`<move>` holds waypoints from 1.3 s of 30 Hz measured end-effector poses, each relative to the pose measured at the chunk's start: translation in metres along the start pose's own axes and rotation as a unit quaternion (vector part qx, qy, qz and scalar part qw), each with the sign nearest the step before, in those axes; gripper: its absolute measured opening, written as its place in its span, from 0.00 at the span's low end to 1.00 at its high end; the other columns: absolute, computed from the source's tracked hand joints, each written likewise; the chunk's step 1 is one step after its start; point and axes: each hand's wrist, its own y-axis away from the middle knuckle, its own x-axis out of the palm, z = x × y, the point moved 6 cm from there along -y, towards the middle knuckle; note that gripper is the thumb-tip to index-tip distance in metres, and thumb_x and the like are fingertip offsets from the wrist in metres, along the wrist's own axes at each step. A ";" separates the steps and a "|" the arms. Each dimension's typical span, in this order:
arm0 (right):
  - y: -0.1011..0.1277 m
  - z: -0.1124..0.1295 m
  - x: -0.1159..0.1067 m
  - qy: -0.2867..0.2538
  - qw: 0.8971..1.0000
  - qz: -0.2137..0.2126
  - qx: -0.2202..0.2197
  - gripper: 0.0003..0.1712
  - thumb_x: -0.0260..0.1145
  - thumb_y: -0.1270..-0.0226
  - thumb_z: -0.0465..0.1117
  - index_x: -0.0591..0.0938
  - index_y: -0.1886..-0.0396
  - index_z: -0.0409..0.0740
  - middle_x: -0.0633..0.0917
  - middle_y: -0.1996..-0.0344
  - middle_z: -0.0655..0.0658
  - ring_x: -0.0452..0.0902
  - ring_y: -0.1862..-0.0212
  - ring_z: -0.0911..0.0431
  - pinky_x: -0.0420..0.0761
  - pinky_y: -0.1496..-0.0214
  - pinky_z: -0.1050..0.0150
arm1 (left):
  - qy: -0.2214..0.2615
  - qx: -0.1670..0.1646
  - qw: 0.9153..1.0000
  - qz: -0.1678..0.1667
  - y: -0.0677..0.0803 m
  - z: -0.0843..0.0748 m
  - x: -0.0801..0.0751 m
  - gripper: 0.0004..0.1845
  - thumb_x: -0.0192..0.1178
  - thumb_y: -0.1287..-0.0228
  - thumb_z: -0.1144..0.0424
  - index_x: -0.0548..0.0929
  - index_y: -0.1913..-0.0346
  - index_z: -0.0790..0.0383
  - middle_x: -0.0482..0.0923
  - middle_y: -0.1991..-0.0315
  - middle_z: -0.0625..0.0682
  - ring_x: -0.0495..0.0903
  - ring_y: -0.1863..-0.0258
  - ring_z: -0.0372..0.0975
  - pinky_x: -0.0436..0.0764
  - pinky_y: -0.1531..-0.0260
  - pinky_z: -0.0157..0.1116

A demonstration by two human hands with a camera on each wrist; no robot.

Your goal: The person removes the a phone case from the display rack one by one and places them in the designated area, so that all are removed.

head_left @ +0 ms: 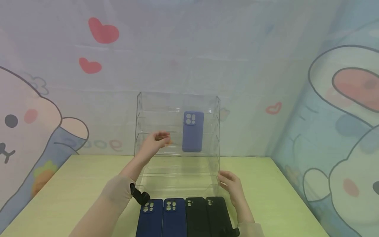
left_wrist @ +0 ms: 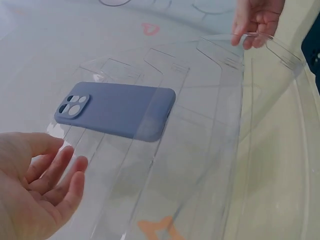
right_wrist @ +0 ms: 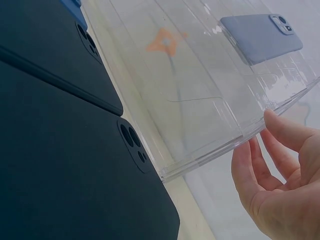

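Note:
A clear tiered display rack (head_left: 177, 174) stands on the table, with a lavender phone case (head_left: 193, 131) upright in one of its upper tiers, right of the middle. My left hand (head_left: 154, 143) is in front of the rack, left of that case, with fingers loosely bent and nothing between them. In the left wrist view its fingertips come close to the camera end of the lavender case (left_wrist: 115, 111). My right hand (head_left: 232, 185) is low at the rack's right side; the right wrist view has its thumb and fingers (right_wrist: 242, 160) pinching the side panel's edge.
Two dark blue phone cases (head_left: 174, 219) and two black ones (head_left: 196, 219) lie in a row on the yellow table (head_left: 260, 197), before the rack. A printed cloth backdrop (head_left: 177, 49) hangs behind and on the right. A black wrist camera (head_left: 140, 196) overlaps the leftmost case.

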 end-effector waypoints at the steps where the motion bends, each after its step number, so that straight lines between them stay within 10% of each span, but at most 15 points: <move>1: 0.000 0.000 0.000 0.001 1.000 0.000 0.000 0.22 0.61 0.29 0.38 0.74 0.41 0.29 0.76 0.40 0.31 0.79 0.45 0.49 0.77 0.37 0.51 | 0.006 0.005 1.000 -0.006 -0.004 -0.004 0.001 0.20 0.56 0.28 0.62 0.75 0.38 0.65 0.78 0.43 0.63 0.78 0.44 0.52 0.78 0.43 0.46; 17: 0.002 0.000 0.002 -0.002 1.000 0.001 -0.002 0.23 0.62 0.30 0.38 0.75 0.41 0.29 0.76 0.40 0.30 0.78 0.43 0.46 0.77 0.37 0.51 | 0.037 0.091 0.991 -0.087 -0.049 -0.041 0.017 0.20 0.58 0.30 0.67 0.75 0.38 0.68 0.77 0.40 0.60 0.76 0.40 0.49 0.76 0.38 0.43; 39: 0.006 0.003 0.005 -0.008 1.000 0.001 0.002 0.22 0.62 0.30 0.37 0.75 0.42 0.28 0.76 0.40 0.30 0.77 0.42 0.43 0.77 0.37 0.51 | 0.016 0.053 0.993 -0.104 -0.052 -0.040 0.035 0.24 0.67 0.38 0.60 0.78 0.39 0.62 0.81 0.45 0.57 0.80 0.45 0.48 0.79 0.43 0.43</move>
